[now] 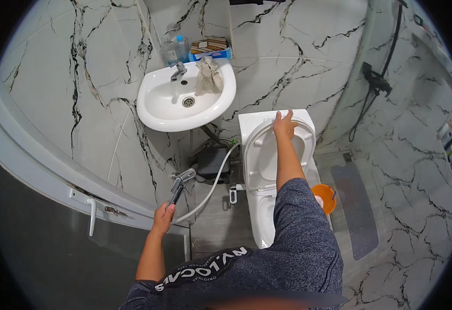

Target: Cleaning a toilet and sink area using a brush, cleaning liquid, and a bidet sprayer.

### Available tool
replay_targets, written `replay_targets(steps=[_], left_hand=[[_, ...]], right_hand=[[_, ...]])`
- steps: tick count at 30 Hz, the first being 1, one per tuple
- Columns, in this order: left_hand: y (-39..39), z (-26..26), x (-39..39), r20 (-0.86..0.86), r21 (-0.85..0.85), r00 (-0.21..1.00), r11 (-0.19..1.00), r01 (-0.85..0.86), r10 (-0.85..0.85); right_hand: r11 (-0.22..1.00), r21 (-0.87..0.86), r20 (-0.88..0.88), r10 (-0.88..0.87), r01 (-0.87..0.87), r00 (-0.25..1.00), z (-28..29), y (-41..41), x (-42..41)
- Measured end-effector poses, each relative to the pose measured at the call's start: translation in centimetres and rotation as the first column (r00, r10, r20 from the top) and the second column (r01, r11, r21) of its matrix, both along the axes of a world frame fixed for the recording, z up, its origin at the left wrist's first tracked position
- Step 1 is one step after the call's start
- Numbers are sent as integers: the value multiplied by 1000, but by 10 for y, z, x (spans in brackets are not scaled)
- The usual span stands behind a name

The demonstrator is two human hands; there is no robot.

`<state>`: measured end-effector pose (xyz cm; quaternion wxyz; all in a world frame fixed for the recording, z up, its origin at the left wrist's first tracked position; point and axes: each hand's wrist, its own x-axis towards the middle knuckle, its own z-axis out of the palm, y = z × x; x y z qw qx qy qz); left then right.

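My left hand [164, 218] is closed around the handle of a chrome bidet sprayer [181, 186], whose head points up and to the right. A white hose [214, 182] curves from beside that hand up to the toilet cistern. At the top of the raised toilet lid and seat [262, 155] is my right hand [285, 124], its fingers spread and at least partly resting on the rim; whether it grips the rim cannot be told. Below, the white toilet bowl [260, 224] is partly hidden by my right sleeve.
A white washbasin [187, 120] with a draped cloth [209, 77] is up left. Plastic bottles [175, 50] stand behind it. Beneath are a dark bin-like object [213, 162] and hoses. An orange bucket [328, 197] and grey mat [355, 213] lie right. A door handle [92, 217] projects at left.
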<state>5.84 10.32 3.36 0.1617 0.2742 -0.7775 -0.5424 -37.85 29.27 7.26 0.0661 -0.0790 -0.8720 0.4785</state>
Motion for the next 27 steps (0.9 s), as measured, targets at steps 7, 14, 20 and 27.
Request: replay_targets(steps=[7,14,20,27], left_hand=[[1,10,-25,24,-87,1000,996,6,-4],[-14,16,-59,83,-123,995,990,61,-51],[-13,28,-100,94,-224,980,956,191,-174],[14,21,-128,173,-291,937,893,344,-304]], right_hand=[[824,552,54,114,-124,992,-11,-8,-20],[875,468,-10,144,-123,990,-12,31,40],[962,266,-241,123,-56,963,-56,135,136],[992,90,-136,-76,89,988,-176,246,274]])
